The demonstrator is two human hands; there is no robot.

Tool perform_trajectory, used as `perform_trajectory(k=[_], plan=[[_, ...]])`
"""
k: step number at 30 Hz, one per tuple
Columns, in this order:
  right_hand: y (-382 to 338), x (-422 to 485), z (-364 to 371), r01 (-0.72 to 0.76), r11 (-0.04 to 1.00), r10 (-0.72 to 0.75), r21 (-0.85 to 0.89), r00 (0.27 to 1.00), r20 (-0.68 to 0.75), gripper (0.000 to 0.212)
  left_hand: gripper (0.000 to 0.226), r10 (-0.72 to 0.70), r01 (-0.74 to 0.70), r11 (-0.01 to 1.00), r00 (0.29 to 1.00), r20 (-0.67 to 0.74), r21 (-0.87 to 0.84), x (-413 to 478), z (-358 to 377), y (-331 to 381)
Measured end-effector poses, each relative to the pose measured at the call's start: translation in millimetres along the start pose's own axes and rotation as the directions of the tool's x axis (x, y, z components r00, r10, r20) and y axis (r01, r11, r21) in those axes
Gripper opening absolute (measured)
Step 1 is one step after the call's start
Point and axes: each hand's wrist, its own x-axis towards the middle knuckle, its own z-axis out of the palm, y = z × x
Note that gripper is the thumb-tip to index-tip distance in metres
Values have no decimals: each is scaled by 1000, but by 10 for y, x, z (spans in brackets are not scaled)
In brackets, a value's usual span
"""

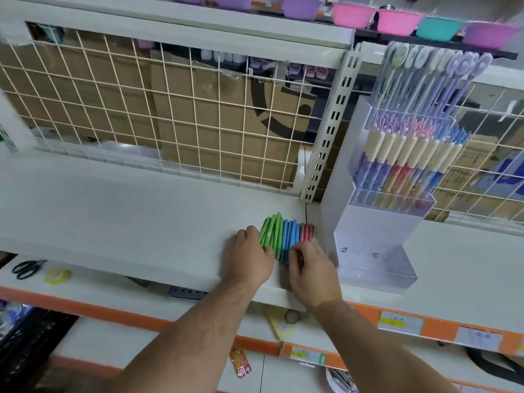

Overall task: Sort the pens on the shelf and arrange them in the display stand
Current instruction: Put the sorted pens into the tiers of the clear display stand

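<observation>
Scissors [27,269], yellow tape roll [58,276], wire grid [171,114], cardboard boxes [215,137], bowls [353,14]

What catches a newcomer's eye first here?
The bright pens in green, blue and red groups lie side by side on the white shelf at centre. The left hand grips the green ones and the right hand is at the near ends. Just right stands a clear stand full of pastel pens; pink, teal and purple bowls line the top.

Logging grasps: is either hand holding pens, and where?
Both hands touch near ends: left hand on green pens, right hand on blue pens. A true grip cannot be told.
</observation>
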Motion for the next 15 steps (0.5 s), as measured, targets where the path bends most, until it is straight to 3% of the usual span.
perform_trajectory(k=[5,15], plan=[[-9,-23,13,0,1000,0,-23,1000,-5,12,39,-39,43,993,999,-37,106,-18,-10,1],[16,-35,32,-25,999,25,-23,1000,-3,19,30,-140,152,951,988,-65,269,-31,20,32]])
